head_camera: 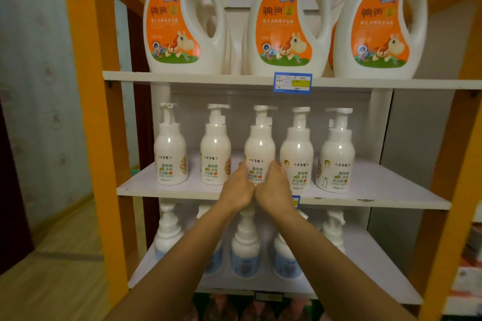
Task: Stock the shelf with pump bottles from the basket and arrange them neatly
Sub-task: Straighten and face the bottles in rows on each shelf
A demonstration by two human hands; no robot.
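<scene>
Several white pump bottles with orange-and-green labels stand in a row on the middle shelf (pixel 182 191). Both hands grip the lower part of the middle pump bottle (pixel 259 148). My left hand (pixel 238 187) wraps its left side and my right hand (pixel 273 186) its right side, thumbs touching the label. Upright neighbours stand close by: one bottle to the left (pixel 215 148) and one to the right (pixel 297 154). The basket is not in view.
Three large white jugs with orange labels (pixel 284 21) fill the upper shelf, which carries a blue price tag (pixel 292 82). White and blue pump bottles (pixel 245 250) stand on the shelf below my arms. Orange side panels (pixel 88 112) frame the unit. Wooden floor lies at the left.
</scene>
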